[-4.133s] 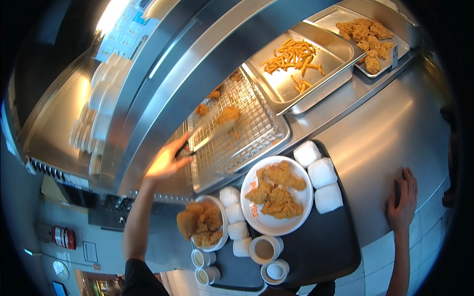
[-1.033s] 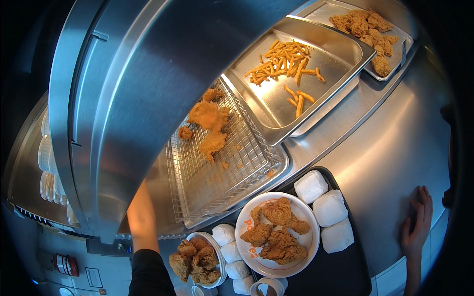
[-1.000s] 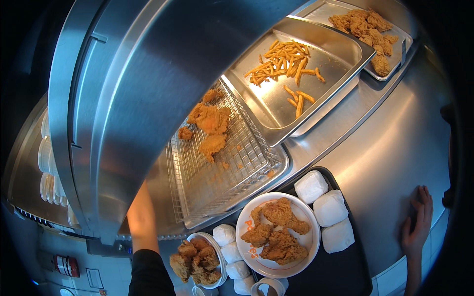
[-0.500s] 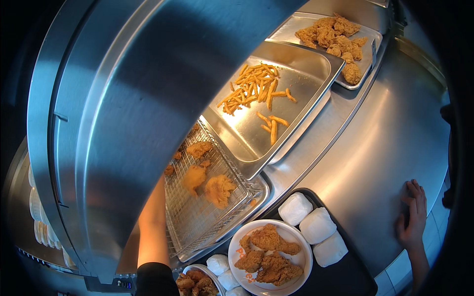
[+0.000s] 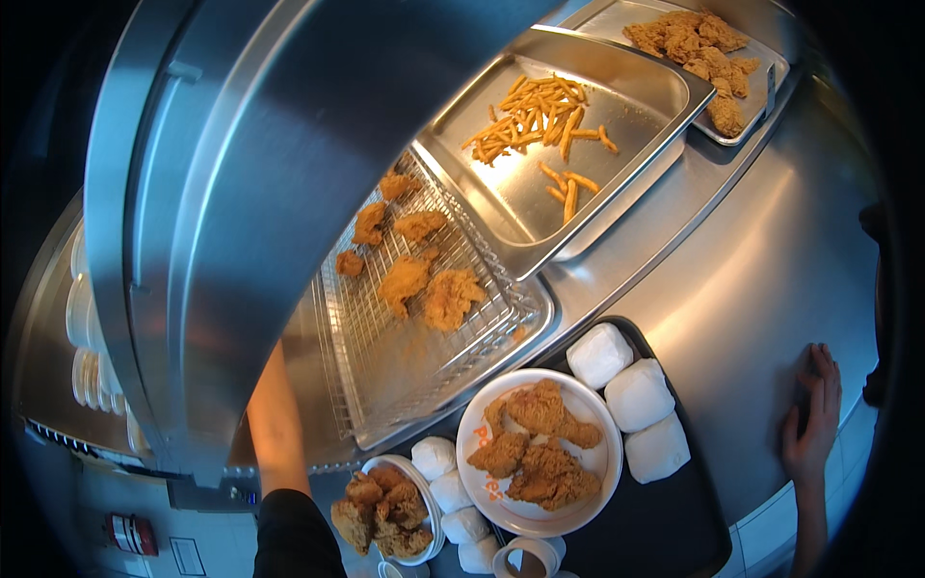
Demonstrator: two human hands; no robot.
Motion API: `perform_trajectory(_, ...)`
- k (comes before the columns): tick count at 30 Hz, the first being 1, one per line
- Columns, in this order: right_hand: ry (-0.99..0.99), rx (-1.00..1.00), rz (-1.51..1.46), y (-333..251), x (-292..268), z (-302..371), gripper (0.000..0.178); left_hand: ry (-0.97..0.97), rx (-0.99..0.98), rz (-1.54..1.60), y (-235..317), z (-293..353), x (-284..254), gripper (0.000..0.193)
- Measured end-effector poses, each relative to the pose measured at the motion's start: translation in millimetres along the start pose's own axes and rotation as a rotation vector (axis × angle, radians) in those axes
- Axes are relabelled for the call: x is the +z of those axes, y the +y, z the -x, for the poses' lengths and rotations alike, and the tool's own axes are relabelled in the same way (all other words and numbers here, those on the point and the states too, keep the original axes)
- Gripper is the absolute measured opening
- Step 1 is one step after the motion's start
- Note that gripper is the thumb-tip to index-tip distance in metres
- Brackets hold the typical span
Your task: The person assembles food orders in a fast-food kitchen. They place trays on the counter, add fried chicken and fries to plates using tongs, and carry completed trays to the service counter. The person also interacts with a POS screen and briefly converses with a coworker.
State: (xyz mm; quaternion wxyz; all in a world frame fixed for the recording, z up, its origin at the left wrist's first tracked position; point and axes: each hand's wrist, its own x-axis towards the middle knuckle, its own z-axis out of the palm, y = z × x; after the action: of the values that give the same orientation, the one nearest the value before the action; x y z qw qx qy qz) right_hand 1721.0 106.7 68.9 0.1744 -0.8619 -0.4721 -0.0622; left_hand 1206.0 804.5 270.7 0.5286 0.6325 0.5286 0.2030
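Observation:
My left forearm (image 5: 277, 424), in a black sleeve, reaches up behind the curved metal hood (image 5: 279, 193); the hood hides the hand itself. Beside that arm, a wire rack (image 5: 376, 361) on a metal tray carries several pieces of fried chicken (image 5: 453, 299). On the right, my right hand (image 5: 819, 414) lies open on the steel counter (image 5: 742, 289), fingers stretched out, holding nothing. Between the arms stands a black tray (image 5: 665, 525). On it are a white plate (image 5: 472, 453) of fried chicken and several white wrapped bundles (image 5: 641, 395).
A deep metal pan (image 5: 462, 193) holds french fries (image 5: 540, 120). Farther back, another metal tray (image 5: 602, 19) carries breaded chicken. Near the lower edge are a bowl (image 5: 434, 530) of chicken pieces and a white cup (image 5: 549, 554). White stacked containers (image 5: 87, 318) stand at far left.
The view has shifted, bringing more of the rack, the chicken bowl and a cup into sight. My left forearm stays partly behind the hood. My right hand still rests on the counter.

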Motion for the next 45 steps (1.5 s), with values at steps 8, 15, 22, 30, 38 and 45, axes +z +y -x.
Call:
perform_trajectory(8, -0.003, -0.011, -0.044, 3, -1, 3, 0.036, -0.271, 0.073, 0.142, -9, 99, 40, 0.034)
perform_trajectory(15, 0.064, -0.029, -0.104, 0, -8, 3, 0.033, -0.453, 0.056, 0.214, -18, 167, 81, 0.043)
perform_trajectory(22, 0.088, -0.062, -0.117, 0, -12, 4, 0.032, -0.299, 0.130, -0.021, 9, 236, 116, 0.054)
perform_trajectory(30, 0.103, -0.078, -0.159, 0, -14, 2, 0.032, -0.184, 0.450, -0.571, 37, 361, 172, 0.063)
perform_trajectory(38, 0.113, -0.096, -0.126, -1, -15, 4, 0.031, -0.214, 0.522, -1.447, 45, 483, 215, 0.069)
perform_trajectory(45, 0.103, -0.092, -0.150, -4, -17, 5, 0.029, -0.090, 0.557, -1.529, -26, 510, 260, 0.066)
